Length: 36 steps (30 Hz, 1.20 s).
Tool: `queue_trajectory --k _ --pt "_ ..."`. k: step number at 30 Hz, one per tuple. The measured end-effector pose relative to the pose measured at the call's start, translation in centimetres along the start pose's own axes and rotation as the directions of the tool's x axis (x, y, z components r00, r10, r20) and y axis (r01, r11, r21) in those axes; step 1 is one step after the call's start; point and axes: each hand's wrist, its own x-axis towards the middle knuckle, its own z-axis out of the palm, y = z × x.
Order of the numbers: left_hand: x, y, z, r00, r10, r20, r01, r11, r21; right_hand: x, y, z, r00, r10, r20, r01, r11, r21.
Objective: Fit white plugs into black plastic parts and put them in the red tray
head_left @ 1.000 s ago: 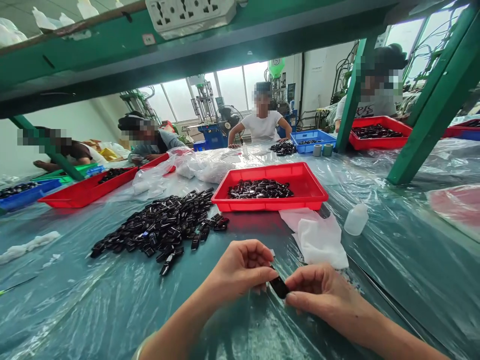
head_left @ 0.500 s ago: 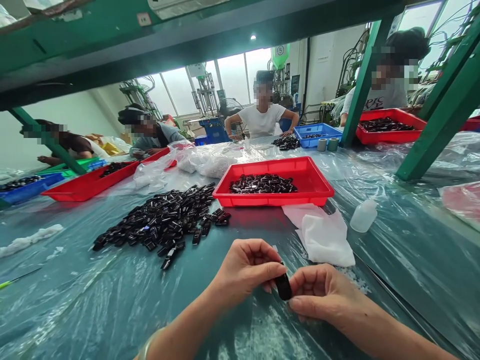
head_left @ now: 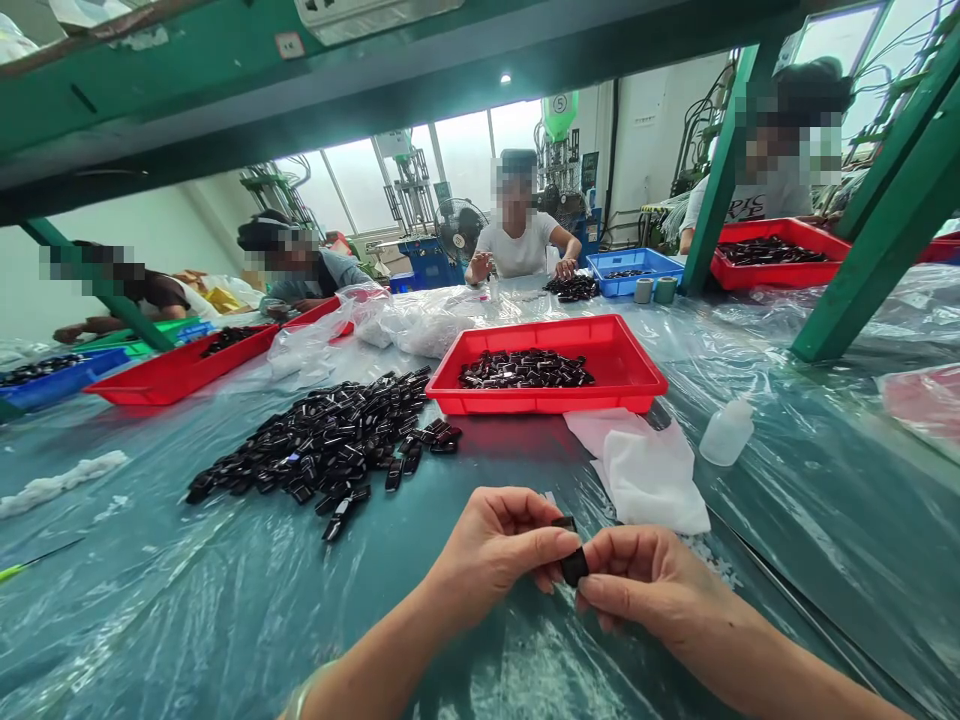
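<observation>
My left hand [head_left: 495, 550] and my right hand [head_left: 649, 590] meet low in the middle of the view, both pinching one small black plastic part [head_left: 574, 565] between thumb and fingers. A second dark piece shows just above my left fingertips. A heap of the same black parts [head_left: 330, 440] lies on the plastic-covered table to the left of my hands. A red tray [head_left: 630, 355] holding more black parts stands straight ahead, beyond my hands.
A white cloth [head_left: 645, 470] and a small white bottle [head_left: 726, 432] lie right of my hands. Other people sit round the table with red and blue trays [head_left: 176, 370]. Green frame legs [head_left: 862, 230] rise at the right, a green shelf overhead.
The black part has been turned between my fingertips, from lying slanted to more end-on, and my hands have drawn closer together. A person across the table has lifted both hands.
</observation>
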Motion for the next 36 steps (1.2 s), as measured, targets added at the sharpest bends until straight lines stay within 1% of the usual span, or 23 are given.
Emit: queue_trajectory --k 3,6,13,18,21,23,24,25,26,27,28,29,30,31,32,33,34,35,36 --pt "0.0 -0.1 -0.1 1.000 -0.001 0.019 -0.001 0.996 0.088 0.0 -0.1 0.1 1.000 -0.001 -0.011 0.001 1.000 0.001" --pt "0.1 -0.1 -0.3 1.000 -0.008 0.006 0.007 0.989 0.146 0.0 -0.2 0.1 1.000 0.018 -0.016 -0.019 1.000 -0.025" --pt "0.0 -0.1 -0.7 0.999 -0.009 -0.037 0.014 0.992 0.128 0.1 0.3 -0.1 0.999 0.041 0.007 -0.040 0.998 -0.056" --pt "0.1 -0.3 -0.8 0.999 -0.024 -0.042 0.029 0.992 0.122 0.1 0.3 0.0 0.999 0.040 0.009 -0.039 0.997 -0.072" --pt "0.1 -0.4 -0.9 0.998 -0.033 -0.044 0.038 0.992 0.119 0.0 0.3 0.1 0.999 0.034 0.005 -0.033 0.993 -0.116" --pt "0.2 -0.4 -1.0 0.999 -0.031 -0.043 0.035 0.992 0.120 -0.1 0.3 -0.1 0.999 0.005 -0.038 -0.012 0.983 -0.185" --pt "0.3 -0.4 -1.0 0.999 -0.027 -0.037 0.031 0.992 0.120 -0.1 0.2 -0.3 0.996 -0.042 -0.083 0.020 0.970 -0.242" --pt "0.3 -0.4 -1.0 0.999 -0.022 -0.032 0.026 0.993 0.116 -0.1 0.2 -0.6 0.982 -0.121 -0.144 0.071 0.946 -0.316" --pt "0.4 -0.4 -1.0 0.999 -0.020 -0.027 0.023 0.994 0.108 -0.1 0.1 -1.1 0.947 -0.237 -0.217 0.134 0.905 -0.403" --pt "0.4 -0.3 -1.0 1.000 -0.020 -0.024 0.022 0.995 0.096 0.0 0.0 -1.6 0.879 -0.380 -0.288 0.201 0.842 -0.500" --pt "0.4 -0.3 -1.0 1.000 -0.022 -0.022 0.024 0.997 0.079 0.1 -0.2 -2.3 0.768 -0.535 -0.351 0.255 0.759 -0.599" --pt "0.4 -0.2 -1.0 0.999 -0.026 -0.020 0.027 0.998 0.061 0.2 -0.5 -3.0 0.625 -0.671 -0.399 0.280 0.670 -0.688" --pt "0.4 -0.2 -1.0 0.999 -0.031 -0.017 0.032 0.998 0.045 0.3 -0.9 -3.8 0.472 -0.772 -0.426 0.271 0.587 -0.763" --pt "0.3 -0.2 -0.9 0.999 -0.040 -0.012 0.040 0.999 0.033 0.5 -1.4 -4.6 0.324 -0.834 -0.447 0.231 0.528 -0.817" --pt "0.2 -0.1 -0.9 0.999 -0.051 -0.008 0.051 0.998 0.024 0.6 -2.0 -5.5 0.225 -0.858 -0.461 0.164 0.500 -0.850" --pt "0.2 -0.1 -0.8 0.998 -0.060 -0.006 0.060 0.998 0.019 0.7 -2.6 -6.3 0.148 -0.860 -0.488 0.076 0.502 -0.862" --pt "0.1 -0.1 -0.8 0.998 -0.069 -0.002 0.069 0.997 0.016 0.9 -3.1 -7.2 0.103 -0.841 -0.530 -0.010 0.532 -0.847" --pt "0.0 -0.1 -0.7 0.997 -0.075 -0.001 0.075 0.997 0.016 1.0 -3.5 -8.0 0.099 -0.800 -0.591 -0.095 0.584 -0.806" --pt "-0.1 0.0 -0.7 0.997 -0.077 0.001 0.077 0.997 0.016 1.1 -3.8 -8.9 0.120 -0.743 -0.658 -0.174 0.637 -0.751"
